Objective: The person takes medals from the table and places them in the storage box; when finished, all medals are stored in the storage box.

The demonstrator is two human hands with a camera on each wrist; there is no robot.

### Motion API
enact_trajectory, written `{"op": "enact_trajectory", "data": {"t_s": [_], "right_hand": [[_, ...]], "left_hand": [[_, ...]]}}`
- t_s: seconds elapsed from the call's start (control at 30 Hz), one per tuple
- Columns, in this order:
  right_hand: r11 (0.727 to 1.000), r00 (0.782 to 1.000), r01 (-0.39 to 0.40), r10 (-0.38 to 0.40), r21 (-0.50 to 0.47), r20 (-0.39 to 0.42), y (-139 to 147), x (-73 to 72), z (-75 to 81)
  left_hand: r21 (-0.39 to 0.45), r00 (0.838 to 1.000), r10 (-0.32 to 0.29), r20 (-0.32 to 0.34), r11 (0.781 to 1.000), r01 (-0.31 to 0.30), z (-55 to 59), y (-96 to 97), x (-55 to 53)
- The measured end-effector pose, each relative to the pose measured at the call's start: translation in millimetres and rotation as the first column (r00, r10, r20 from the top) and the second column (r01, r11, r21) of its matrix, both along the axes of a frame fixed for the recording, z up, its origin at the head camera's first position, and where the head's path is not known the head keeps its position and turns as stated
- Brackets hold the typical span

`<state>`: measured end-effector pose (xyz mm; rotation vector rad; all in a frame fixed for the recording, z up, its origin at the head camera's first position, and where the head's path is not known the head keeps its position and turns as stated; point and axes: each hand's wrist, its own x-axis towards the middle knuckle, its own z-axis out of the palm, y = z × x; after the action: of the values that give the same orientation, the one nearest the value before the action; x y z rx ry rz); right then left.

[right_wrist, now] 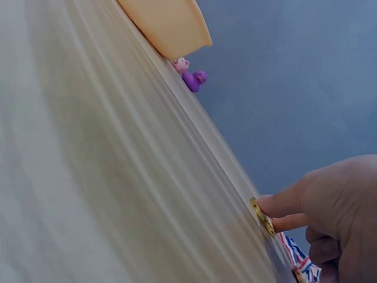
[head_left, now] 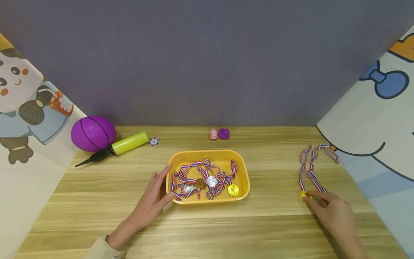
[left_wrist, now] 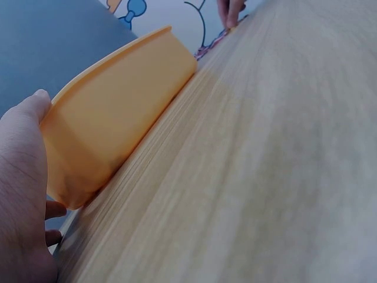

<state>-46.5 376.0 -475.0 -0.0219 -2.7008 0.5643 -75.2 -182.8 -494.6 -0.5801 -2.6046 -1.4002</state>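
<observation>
A yellow-orange tray [head_left: 207, 202] holds several medals on red, white and blue ribbons: silver medals [head_left: 212, 181], a bronze medal [head_left: 201, 183] and a gold medal [head_left: 233, 190]. My left hand [head_left: 152, 196] rests against the tray's left side, fingers extended along the wall and thumb at the near corner. Off to the right, my right hand [head_left: 334, 212] pinches another gold medal [right_wrist: 264, 217] by its edge, between thumb and fingers, at the tabletop. Its striped ribbon [head_left: 312, 172] trails away across the wood, with a small orange piece [head_left: 332, 147] at the far end.
At the back left lie a purple balloon [head_left: 93, 133], a yellow-green hand pump [head_left: 129, 144] with a black nozzle, and a poker chip [head_left: 153, 141]. Behind the tray stand a pink pig toy [head_left: 213, 134] and a purple duck [head_left: 224, 133]. Grey and cartoon-printed walls enclose the table.
</observation>
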Motion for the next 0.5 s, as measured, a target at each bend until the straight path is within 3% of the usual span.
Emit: {"op": "enact_trajectory", "data": {"t_s": [0.27,0.5], "right_hand": [[0.998,0.997,-0.061,0.06,-0.008,-0.053,-6.1,-1.6,-3.0],[0.999,0.997,-0.039,0.039,-0.001,0.06,-3.7,1.6,0.9]], "left_hand": [[-0.004,1.0,0.009,0.016,1.0,-0.009,0.0,-1.0,1.6],[-0.004,1.0,0.004,-0.003,1.0,-0.004,1.4,-0.2,0.8]]}}
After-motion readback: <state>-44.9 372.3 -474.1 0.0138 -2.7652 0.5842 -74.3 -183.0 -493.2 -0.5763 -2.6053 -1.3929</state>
